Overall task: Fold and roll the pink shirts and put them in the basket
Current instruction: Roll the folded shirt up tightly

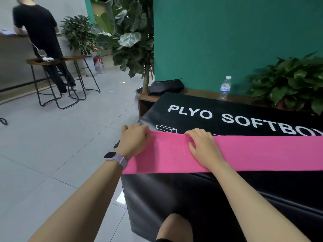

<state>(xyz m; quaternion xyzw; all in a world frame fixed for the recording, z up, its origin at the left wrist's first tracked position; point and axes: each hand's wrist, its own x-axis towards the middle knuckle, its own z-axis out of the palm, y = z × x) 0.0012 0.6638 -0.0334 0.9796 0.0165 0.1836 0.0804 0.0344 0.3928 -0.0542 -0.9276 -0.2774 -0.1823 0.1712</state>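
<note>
On black box [227, 109], one pink shirt [253, 152], two hands

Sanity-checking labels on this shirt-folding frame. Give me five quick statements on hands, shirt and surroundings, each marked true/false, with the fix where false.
1. Both hands grip the far edge of the pink shirt. True: left hand and right hand curl their fingers over it.
2. The shirt lies on a wooden table. False: it lies on a black soft box with white lettering.
3. A watch is on the left wrist. True.
4. The water bottle lies on its side. False: it stands upright by the green wall.
5. A basket stands beside the shirt. False: no basket is in view.
</note>
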